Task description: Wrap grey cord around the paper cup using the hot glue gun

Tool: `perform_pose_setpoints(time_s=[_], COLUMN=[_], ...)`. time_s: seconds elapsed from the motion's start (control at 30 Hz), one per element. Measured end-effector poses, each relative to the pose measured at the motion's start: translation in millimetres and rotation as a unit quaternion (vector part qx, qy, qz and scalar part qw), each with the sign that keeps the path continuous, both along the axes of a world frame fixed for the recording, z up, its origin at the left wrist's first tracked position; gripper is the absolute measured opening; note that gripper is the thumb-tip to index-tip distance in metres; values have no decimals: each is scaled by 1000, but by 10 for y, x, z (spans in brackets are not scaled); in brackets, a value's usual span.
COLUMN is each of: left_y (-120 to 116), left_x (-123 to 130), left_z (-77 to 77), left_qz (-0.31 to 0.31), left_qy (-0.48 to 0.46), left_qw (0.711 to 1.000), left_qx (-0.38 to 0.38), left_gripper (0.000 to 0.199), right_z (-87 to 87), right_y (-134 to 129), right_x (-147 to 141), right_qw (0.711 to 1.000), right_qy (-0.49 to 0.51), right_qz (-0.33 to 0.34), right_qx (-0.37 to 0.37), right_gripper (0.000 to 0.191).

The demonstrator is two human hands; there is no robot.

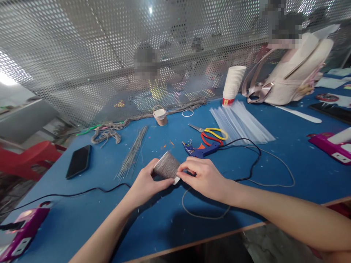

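A paper cup (168, 166) wound with grey-brown cord lies tilted in my left hand (149, 180), the fingers and thumb closed around its sides. Its white edge shows at the lower right. My right hand (201, 175) pinches at that edge, where the thin cord (204, 218) runs off and loops over the table below the hands. Just beyond my right hand rests a blue hot glue gun (201, 150) with a black cable. Scissors (210, 134) with one yellow and one red handle lie behind it.
The blue table (153, 233) bears thin wires (134, 151), a phone (79, 161), bundled cord (106, 133), a small basket (160, 116), clear strips (241, 122) and stacked paper cups (234, 84). A backpack (290, 76) stands back right. Purple power strips (27, 233) lie at both sides; perforated metal (109, 54) borders the back.
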State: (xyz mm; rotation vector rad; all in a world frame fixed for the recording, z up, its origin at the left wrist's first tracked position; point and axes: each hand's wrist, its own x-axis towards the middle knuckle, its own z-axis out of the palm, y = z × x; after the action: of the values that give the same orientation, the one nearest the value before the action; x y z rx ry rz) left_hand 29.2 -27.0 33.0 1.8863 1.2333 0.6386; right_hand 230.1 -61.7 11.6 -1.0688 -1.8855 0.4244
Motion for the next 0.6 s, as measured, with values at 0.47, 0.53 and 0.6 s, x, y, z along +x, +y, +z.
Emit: perform_pose_setpoints(time_s=[0.47, 0.53, 0.6], left_y=[19, 20, 23], left_x=[-25, -25, -23], left_z=[-12, -18, -20], left_qz=[2, 4, 4], left_qy=[9, 4, -2], left_qw=[999, 1000, 1000], left_qx=[-34, -30, -23], left_gripper=[41, 40, 39], right_z=[11, 16, 19], right_y=[3, 6, 9], right_x=[9, 10, 11], right_qw=[1000, 1000, 1000], right_qy=[11, 10, 13], right_qz=[-8, -11, -12], right_qx=[-10, -16, -20], right_gripper=[11, 13, 13])
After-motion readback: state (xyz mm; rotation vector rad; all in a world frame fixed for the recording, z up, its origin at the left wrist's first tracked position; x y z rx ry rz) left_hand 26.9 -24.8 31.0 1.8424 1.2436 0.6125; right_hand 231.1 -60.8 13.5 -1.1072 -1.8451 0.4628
